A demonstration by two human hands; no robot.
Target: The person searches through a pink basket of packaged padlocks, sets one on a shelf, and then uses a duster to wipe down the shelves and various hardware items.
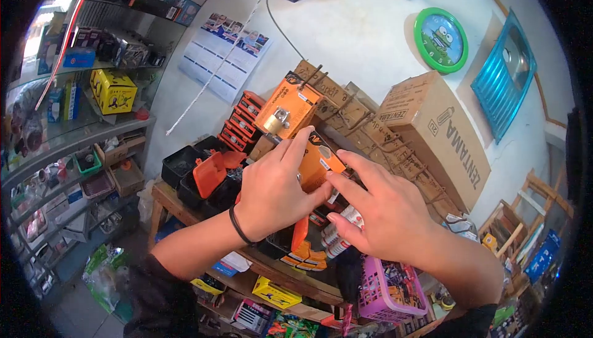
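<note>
Between my hands is a small orange and black box [316, 164] with a pale printed shape on its front. My left hand [272, 180], with a black band at the wrist, is closed at its left side. From the right, my right hand [389, 208] grips the same box, its fingertips along the right edge. Part of the box is hidden behind my fingers. Just behind it stands a larger orange box [295, 100] with a padlock picture on its front. Small orange and black boxes [238, 129] are stacked to its left.
Black bins [182, 164] with an orange lid [210, 176] sit on the wooden bench [302, 283]. White bottles [338, 246] and a pink basket [372, 288] are below my right hand. A large cardboard carton [441, 131] stands behind, right. Glass shelves [80, 134] with goods are left.
</note>
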